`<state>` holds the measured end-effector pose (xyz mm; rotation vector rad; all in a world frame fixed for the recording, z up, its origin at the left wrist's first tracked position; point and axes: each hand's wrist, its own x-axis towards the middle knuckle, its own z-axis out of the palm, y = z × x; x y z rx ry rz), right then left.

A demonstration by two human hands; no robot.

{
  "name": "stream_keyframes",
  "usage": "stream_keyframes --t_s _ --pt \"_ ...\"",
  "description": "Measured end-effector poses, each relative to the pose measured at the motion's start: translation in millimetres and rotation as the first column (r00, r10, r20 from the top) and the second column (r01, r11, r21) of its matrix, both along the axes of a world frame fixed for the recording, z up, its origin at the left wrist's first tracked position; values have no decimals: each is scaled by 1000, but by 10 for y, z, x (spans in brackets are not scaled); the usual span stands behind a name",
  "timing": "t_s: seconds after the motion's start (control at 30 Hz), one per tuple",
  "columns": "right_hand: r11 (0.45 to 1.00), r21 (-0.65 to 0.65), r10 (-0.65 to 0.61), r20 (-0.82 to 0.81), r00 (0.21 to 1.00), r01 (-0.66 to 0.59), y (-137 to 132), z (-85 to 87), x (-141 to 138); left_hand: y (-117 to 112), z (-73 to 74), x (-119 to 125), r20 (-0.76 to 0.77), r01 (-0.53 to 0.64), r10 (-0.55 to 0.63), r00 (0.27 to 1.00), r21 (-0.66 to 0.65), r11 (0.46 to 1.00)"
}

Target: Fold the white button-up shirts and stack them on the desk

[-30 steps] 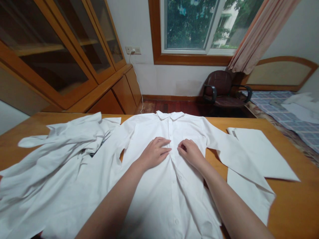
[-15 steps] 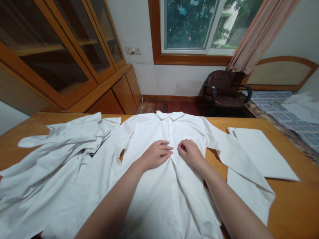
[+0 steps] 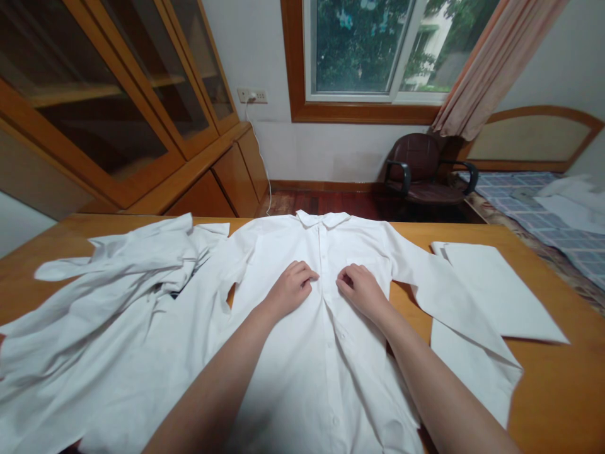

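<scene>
A white button-up shirt lies front up, its collar at the far edge of the table and its sleeves spread to both sides. My left hand rests on the chest just left of the button placket, fingers curled and pinching the cloth. On the other side of the placket, my right hand has its thumb and fingers closed on the fabric below the pocket. Creases run down from between the two hands. Fingertips are partly hidden by the curled fingers.
A rumpled heap of white clothes covers the left of the wooden table. At the right lies a folded white garment, near the shirt's sleeve. Beyond stand a glass-door cabinet, an armchair and a bed.
My left hand has drawn slightly left, away from the placket, and its stretched fingers have curled in. My right hand stays in place.
</scene>
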<state>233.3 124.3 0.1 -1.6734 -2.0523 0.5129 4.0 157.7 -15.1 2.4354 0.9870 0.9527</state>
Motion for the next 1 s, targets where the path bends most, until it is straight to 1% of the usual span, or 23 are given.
stream_keyframes --t_s 0.27,0.5,1.0 --pt "1000 1 2 1 1000 -2 1 -11 0 -2 6 7 16 -24 25 1000 -44 999" --pt "1000 5 0 -9 1000 0 -8 -3 -2 -10 3 11 -15 -32 31 999 -68 997" --pt "1000 -4 2 13 1000 -2 -13 8 -1 -3 -4 3 -24 -29 27 999 -80 996"
